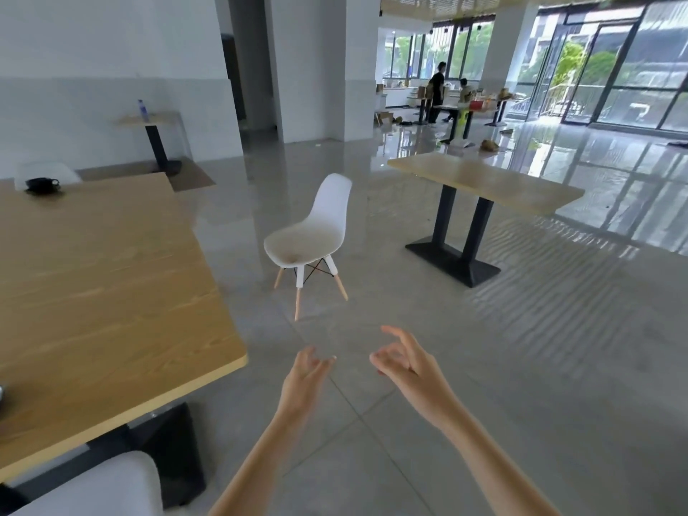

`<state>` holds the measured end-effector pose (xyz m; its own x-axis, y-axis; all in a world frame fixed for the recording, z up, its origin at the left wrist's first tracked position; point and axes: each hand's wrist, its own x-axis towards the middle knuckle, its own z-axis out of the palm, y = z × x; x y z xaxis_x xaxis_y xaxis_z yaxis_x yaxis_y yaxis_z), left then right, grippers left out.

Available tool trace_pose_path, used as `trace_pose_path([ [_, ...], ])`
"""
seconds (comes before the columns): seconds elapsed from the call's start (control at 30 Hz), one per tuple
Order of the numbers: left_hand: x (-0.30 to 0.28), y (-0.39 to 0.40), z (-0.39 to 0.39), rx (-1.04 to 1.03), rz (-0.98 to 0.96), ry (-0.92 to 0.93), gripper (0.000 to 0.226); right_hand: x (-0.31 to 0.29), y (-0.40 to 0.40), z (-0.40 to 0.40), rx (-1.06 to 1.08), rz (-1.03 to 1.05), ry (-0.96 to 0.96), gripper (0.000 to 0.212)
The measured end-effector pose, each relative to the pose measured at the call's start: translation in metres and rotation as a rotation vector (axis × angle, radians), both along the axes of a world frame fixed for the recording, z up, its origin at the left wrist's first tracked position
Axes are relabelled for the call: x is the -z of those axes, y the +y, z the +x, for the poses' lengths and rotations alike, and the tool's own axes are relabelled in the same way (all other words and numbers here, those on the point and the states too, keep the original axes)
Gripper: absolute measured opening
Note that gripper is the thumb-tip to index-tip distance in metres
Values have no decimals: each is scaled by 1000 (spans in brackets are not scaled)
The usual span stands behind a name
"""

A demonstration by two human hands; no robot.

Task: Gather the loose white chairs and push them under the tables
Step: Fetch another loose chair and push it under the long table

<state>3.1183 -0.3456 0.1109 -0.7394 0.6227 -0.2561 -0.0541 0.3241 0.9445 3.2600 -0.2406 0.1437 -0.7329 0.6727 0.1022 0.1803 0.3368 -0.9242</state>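
A loose white chair with pale wooden legs stands alone on the grey floor, its seat facing left toward the large wooden table. A smaller wooden table on a black twin-post base stands to the chair's right. My left hand and my right hand reach forward over the floor, well short of the chair. Both are empty with fingers apart. Another white chair sits tucked at the large table's near edge, and a third white chair back shows at its far edge.
A black cup on a saucer rests on the large table's far end. A small pedestal table with a bottle stands by the left wall. Two people work at cluttered tables far back. Open floor surrounds the loose chair.
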Motion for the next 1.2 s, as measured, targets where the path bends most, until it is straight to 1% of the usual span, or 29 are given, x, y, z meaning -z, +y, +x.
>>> trace_pose_path([
  [0.07, -1, 36, -15, -19, 13, 18, 44, 3, 37, -14, -5, -12, 4, 37],
  [0.17, 0, 88, -43, -64, 50, 18, 45, 8, 92, -39, -22, -1, -10, 40],
  [0.3, 3, 183, -102, -111, 84, 81, 45, 12, 191, -94, -44, 12, -14, 41],
  [0.4, -6, 256, -146, -129, 104, 94, 45, 7, 265, -137, -53, 7, -7, 39],
  [0.47, -16, 302, -171, -132, 120, 98, 41, 1, 312, -165, -72, 8, -8, 39],
  [0.57, -31, 369, -206, -121, 153, 127, 29, -8, 381, -204, -92, 10, -15, 36],
  [0.67, -32, 426, -235, -147, 129, 172, 26, -9, 442, -237, -114, 20, -25, 35],
  [0.77, -23, 482, -264, -174, 71, 191, 32, -2, 504, -273, -140, 20, -26, 35],
  [0.97, -5, 609, -317, -251, 81, 132, 49, 14, 640, -347, -230, 28, -55, 39],
  [1.03, -3, 644, -335, -290, 68, 102, 50, 13, 681, -368, -258, 22, -66, 39],
  [1.13, -4, 709, -371, -367, 65, 109, 52, 7, 754, -411, -336, 38, -81, 40],
  [1.2, -4, 748, -395, -416, 21, 110, 52, 3, 798, -440, -369, 33, -86, 41],
])
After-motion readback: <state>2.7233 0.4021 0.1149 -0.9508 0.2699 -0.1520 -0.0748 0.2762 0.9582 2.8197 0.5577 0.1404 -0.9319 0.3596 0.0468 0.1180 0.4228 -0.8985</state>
